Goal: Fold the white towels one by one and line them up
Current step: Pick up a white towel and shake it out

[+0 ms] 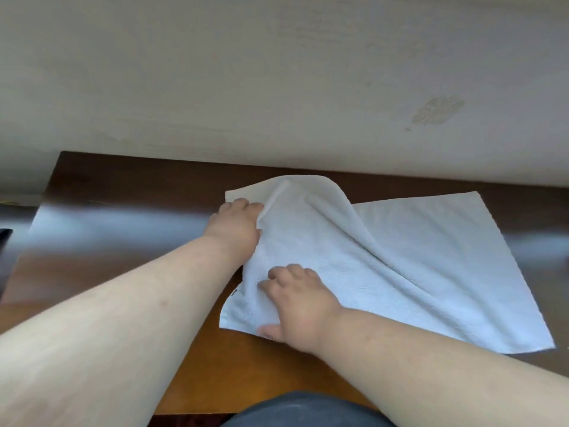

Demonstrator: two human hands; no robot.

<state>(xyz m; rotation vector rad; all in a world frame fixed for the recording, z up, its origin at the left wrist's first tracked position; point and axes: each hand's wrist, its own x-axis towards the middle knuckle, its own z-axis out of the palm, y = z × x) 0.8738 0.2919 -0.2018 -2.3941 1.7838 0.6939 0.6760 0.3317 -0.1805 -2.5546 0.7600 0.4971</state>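
A pale wall (pixel 277 72) stands behind a dark brown wooden table (pixel 129 217), on which one white towel (pixel 431 260) lies spread, its right part flat and its left part drawn over in a loose, raised fold toward the table's middle. The left hand (pixel 235 224) sits at the far left edge of the fold, fingers curled round the lifted cloth; the right hand (pixel 300 306) rests on the near left part, fingers bent and bunching the cloth, thumb at the near hem
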